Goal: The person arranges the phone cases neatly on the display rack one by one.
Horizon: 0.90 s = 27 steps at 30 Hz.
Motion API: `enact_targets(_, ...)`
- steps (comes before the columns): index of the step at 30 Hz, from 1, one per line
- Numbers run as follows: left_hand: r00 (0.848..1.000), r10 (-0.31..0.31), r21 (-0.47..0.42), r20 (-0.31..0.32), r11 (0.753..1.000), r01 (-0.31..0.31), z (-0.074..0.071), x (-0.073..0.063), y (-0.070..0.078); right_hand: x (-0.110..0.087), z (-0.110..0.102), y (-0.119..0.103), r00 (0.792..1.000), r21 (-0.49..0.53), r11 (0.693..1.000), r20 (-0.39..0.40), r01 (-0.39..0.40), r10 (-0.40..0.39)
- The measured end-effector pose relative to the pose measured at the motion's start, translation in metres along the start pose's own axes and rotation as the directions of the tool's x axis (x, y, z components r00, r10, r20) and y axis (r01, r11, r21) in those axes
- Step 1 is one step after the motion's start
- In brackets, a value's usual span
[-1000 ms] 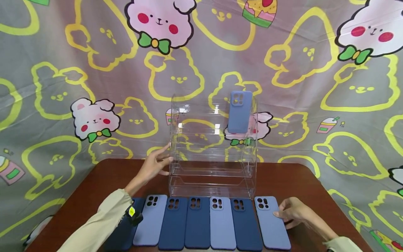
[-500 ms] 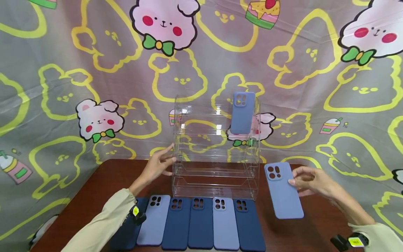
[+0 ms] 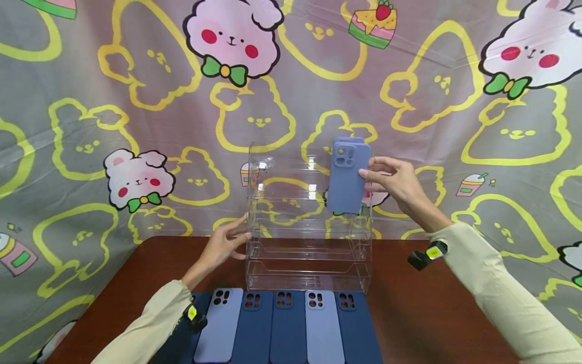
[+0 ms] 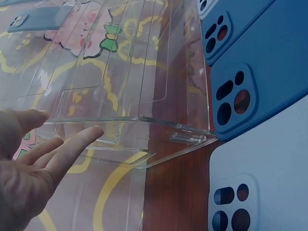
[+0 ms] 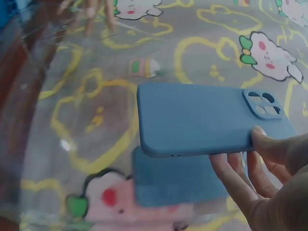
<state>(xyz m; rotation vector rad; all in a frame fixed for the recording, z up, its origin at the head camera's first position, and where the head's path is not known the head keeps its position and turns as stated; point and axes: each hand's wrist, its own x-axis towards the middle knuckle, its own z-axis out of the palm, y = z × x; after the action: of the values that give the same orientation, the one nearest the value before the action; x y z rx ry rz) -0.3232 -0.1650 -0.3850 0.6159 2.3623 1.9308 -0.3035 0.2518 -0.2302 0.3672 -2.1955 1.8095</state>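
My right hand (image 3: 397, 184) pinches a light blue phone case (image 3: 347, 184) by its right edge, thumb on the back face and fingers behind. The case is upright in front of the clear tiered display rack (image 3: 309, 280), overlapping another light blue case (image 3: 355, 140) on the rack's upper right. In the right wrist view, the held case (image 5: 197, 120) stands apart from the one behind (image 5: 178, 180). My left hand (image 3: 224, 241) rests against the rack's left side with extended fingers, seen also beside the clear wall in the left wrist view (image 4: 33, 168).
Along the table's front lies a row of phone cases, dark blue (image 3: 288, 328) and light blue (image 3: 325, 328), just before the rack's base. The brown table (image 3: 423, 293) extends to the right. A patterned curtain (image 3: 182, 126) hangs close behind.
My right hand has picked up the rightmost light blue case from the row and raised it, up and leftward, to the rack's upper right. My left hand has stayed at the rack's side.
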Motion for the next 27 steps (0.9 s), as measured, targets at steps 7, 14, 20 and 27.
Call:
enact_targets(7, 1.000, 0.009, 0.000, -0.020, 1.000, -0.009, -0.006, -0.004, 0.003, 0.049, 0.038, -0.013, 1.000, 0.117, 0.993, -0.019, 0.025, -0.023)
enact_targets(14, 1.000, -0.004, -0.005, 0.000, 1.000, 0.004, -0.007, -0.003, 0.001, 0.069, 0.064, -0.011, 0.998, 0.222, 0.975, -0.056, 0.032, -0.020)
enact_targets(20, 1.000, -0.011, -0.015, -0.010, 1.000, 0.011, 0.000, -0.001, 0.001, 0.078, 0.085, -0.008, 0.994, 0.207, 0.974, -0.076, 0.091, -0.077)
enact_targets(27, 0.999, -0.022, -0.018, -0.024, 1.000, 0.021, 0.003, -0.002, -0.001, 0.082, 0.113, 0.008, 0.983, 0.133, 0.975, -0.072, 0.176, -0.168)
